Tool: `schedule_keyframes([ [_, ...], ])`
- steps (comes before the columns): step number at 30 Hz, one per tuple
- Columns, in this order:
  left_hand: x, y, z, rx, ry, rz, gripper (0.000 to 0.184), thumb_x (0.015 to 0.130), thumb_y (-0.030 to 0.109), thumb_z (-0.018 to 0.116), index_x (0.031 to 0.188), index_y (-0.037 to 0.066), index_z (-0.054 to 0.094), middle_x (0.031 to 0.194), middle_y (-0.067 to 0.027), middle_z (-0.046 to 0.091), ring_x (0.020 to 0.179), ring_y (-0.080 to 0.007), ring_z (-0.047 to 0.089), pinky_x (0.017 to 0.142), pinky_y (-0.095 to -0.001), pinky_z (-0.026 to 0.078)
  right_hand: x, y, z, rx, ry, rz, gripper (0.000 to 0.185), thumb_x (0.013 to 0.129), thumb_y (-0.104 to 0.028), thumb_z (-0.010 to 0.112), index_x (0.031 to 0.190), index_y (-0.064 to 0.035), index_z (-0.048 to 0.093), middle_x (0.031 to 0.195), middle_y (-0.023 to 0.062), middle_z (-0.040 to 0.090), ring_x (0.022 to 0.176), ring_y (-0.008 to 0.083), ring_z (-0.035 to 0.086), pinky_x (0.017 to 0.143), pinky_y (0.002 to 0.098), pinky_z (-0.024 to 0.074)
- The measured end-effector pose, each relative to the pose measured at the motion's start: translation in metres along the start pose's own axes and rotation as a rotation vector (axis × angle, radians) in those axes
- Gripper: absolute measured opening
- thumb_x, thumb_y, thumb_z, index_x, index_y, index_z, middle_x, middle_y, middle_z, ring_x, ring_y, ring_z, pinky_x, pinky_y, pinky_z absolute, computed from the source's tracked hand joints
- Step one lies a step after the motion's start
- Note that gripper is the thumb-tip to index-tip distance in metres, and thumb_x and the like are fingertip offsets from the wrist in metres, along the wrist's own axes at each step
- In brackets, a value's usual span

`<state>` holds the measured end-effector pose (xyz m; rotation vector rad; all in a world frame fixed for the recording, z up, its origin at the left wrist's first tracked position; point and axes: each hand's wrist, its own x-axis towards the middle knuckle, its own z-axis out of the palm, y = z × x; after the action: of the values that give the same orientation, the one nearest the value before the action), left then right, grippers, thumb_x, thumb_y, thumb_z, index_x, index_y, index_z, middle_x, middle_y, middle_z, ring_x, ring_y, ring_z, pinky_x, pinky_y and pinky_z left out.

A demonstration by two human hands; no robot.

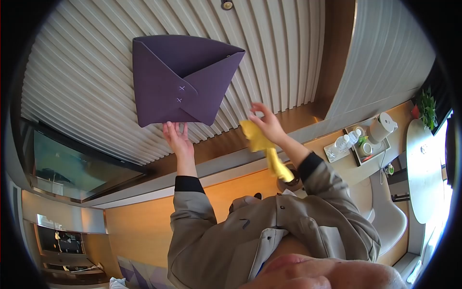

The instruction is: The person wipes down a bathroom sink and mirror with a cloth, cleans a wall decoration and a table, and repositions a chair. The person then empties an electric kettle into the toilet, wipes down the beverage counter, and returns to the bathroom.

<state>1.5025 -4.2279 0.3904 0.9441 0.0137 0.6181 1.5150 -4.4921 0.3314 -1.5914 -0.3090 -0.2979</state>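
A purple storage bin (159,91) with folded, overlapping sides and white cross stitches is at the upper middle, in front of a ribbed pale panel. My left hand (179,140) grips its lower edge, fingertips against the material; part of the grip is hidden. To the right, my right hand (268,126) is raised apart from the bin, with a yellow cloth (260,139) hanging from it. The thumb and forefinger of that hand curve away from the cloth, which dangles towards my forearm.
The ribbed panel (279,58) spans the top. A dark screen (86,161) is at the left. On the right, a counter carries a tray (358,156) with a white kettle (381,127) and water bottles (341,143). Beyond are a chair (390,219), a round table (423,168) and a plant (426,108).
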Motion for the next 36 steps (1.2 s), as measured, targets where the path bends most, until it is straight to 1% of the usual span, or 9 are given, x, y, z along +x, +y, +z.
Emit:
schedule_keyframes([
  [4,-0.002,-0.014,0.008,0.12,0.083,0.047,0.045,0.082,0.025,0.06,0.116,0.011,0.033,0.114,-0.0064,0.044,0.107,-0.0189,0.043,0.09,-0.0443,0.039,0.047,-0.046,0.038,0.168,-0.013,-0.15,0.049,0.077,-0.026,0.065,0.114,0.0002,0.047,0.094,0.0096,0.056,0.068,0.0124,0.052,0.062,0.0264,0.0436],
  [6,-0.011,-0.017,0.015,0.136,0.185,0.051,0.042,0.082,0.021,0.061,0.113,0.01,0.035,0.1,-0.0004,0.047,0.099,-0.0155,0.046,0.088,-0.0432,0.04,0.057,-0.068,0.044,0.263,0.034,-0.004,0.048,0.075,-0.027,0.067,0.11,0.0016,0.05,0.091,0.0095,0.055,0.072,0.0141,0.052,0.064,0.0274,0.0432],
  [9,-0.022,-0.031,0.018,0.075,0.067,-0.117,0.037,0.082,0.017,0.06,0.109,0.009,0.037,0.098,-0.0017,0.047,0.096,-0.0161,0.048,0.085,-0.0406,0.044,0.07,-0.075,0.037,0.176,0.194,-0.171,0.046,0.073,-0.026,0.069,0.104,0.004,0.053,0.087,0.0089,0.054,0.07,0.0133,0.05,0.063,0.0265,0.0426],
  [10,-0.026,-0.036,0.024,0.038,0.037,-0.152,0.031,0.083,0.014,0.059,0.105,0.007,0.039,0.095,-0.003,0.049,0.092,-0.017,0.05,0.084,-0.0376,0.047,0.074,-0.077,0.032,0.136,0.283,-0.228,0.044,0.071,-0.025,0.071,0.1,0.0047,0.055,0.084,0.0081,0.053,0.063,0.0112,0.048,0.058,0.0259,0.042],
  [17,-0.028,-0.069,0.062,-0.045,-0.201,-0.285,0.021,0.084,0.015,0.057,0.097,0.006,0.043,0.096,-0.0057,0.052,0.092,-0.0209,0.055,0.085,-0.036,0.046,0.098,-0.127,-0.02,-0.037,0.307,-0.266,0.051,0.07,-0.027,0.072,0.11,-0.004,0.052,0.083,0.005,0.052,0.058,0.0111,0.047,0.054,0.0262,0.0419],
  [26,-0.026,-0.077,0.078,-0.059,-0.219,-0.286,0.021,0.086,0.017,0.055,0.094,0.003,0.043,0.098,-0.0107,0.053,0.093,-0.0219,0.056,0.086,-0.0348,0.046,0.11,-0.137,-0.033,-0.13,0.281,-0.268,0.051,0.069,-0.03,0.072,0.111,-0.0078,0.054,0.082,0.0027,0.05,0.061,0.0109,0.048,0.057,0.0258,0.0425],
  [29,-0.026,-0.075,0.08,-0.05,-0.233,-0.312,0.022,0.086,0.019,0.055,0.093,0.002,0.043,0.097,-0.0121,0.053,0.094,-0.0223,0.056,0.086,-0.0351,0.046,0.106,-0.145,-0.032,-0.196,0.303,-0.258,0.048,0.073,-0.022,0.07,0.115,-0.0061,0.053,0.086,0.0006,0.048,0.06,0.0063,0.044,0.056,0.0216,0.0411],
  [31,-0.026,-0.074,0.081,-0.047,-0.246,-0.321,0.023,0.086,0.02,0.055,0.093,0.002,0.043,0.097,-0.0125,0.053,0.094,-0.0225,0.056,0.087,-0.0353,0.046,0.109,-0.143,-0.032,-0.282,0.395,-0.348,0.053,0.067,-0.031,0.073,0.112,-0.0097,0.057,0.082,0.0032,0.05,0.061,0.0123,0.046,0.059,0.026,0.0425],
  [36,-0.029,-0.072,0.083,-0.034,-0.255,-0.348,0.027,0.086,0.025,0.055,0.094,0.002,0.043,0.099,-0.0134,0.053,0.095,-0.0233,0.056,0.086,-0.0353,0.045,0.11,-0.142,-0.032,-0.236,0.376,-0.361,0.053,0.067,-0.03,0.074,0.113,-0.0093,0.057,0.084,0.0041,0.05,0.061,0.0121,0.046,0.06,0.0257,0.043],
])
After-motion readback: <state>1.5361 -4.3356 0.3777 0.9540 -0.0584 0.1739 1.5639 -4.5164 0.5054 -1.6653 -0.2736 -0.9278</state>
